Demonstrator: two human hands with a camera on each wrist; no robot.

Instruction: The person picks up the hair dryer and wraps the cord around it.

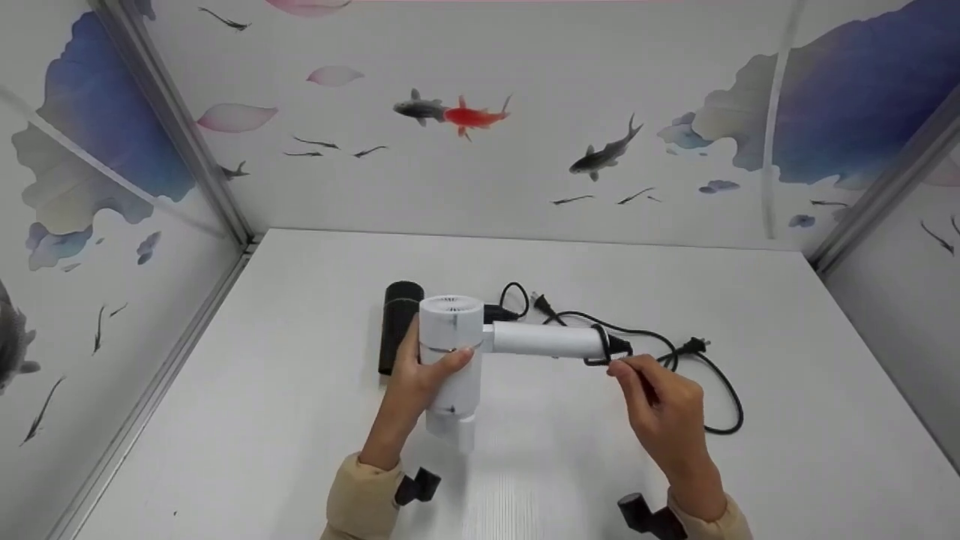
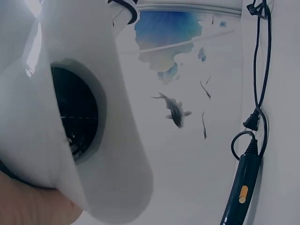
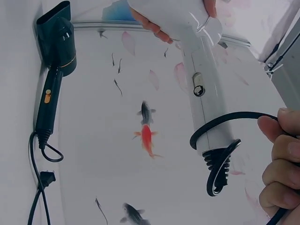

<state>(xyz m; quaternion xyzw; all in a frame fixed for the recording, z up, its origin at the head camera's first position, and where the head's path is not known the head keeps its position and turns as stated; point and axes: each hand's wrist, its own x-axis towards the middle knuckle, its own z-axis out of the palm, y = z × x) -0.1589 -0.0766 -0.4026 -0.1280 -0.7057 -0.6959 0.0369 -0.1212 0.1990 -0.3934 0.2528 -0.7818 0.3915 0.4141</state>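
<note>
A white hair dryer (image 1: 551, 340) is held up over the table, its handle pointing right in the head view. My left hand (image 1: 420, 375) grips the barrel, thumb across the front. At the handle's end my right hand (image 1: 667, 401) pinches the black cord (image 3: 229, 118) between thumb and forefinger. That cord goes round the lower handle, as the right wrist view shows, and a bend of it hangs by the ribbed sleeve (image 3: 216, 164). Close up in the left wrist view is the dryer's wide nozzle (image 2: 126, 187) with its dark opening.
Behind the white dryer, a dark hair dryer (image 1: 395, 330) with an orange switch (image 2: 243, 193) lies on the white table (image 1: 300, 300). Black cord with a plug (image 1: 691, 346) curves across the right side. Printed panels (image 1: 525, 187) with fish enclose the table at back and sides.
</note>
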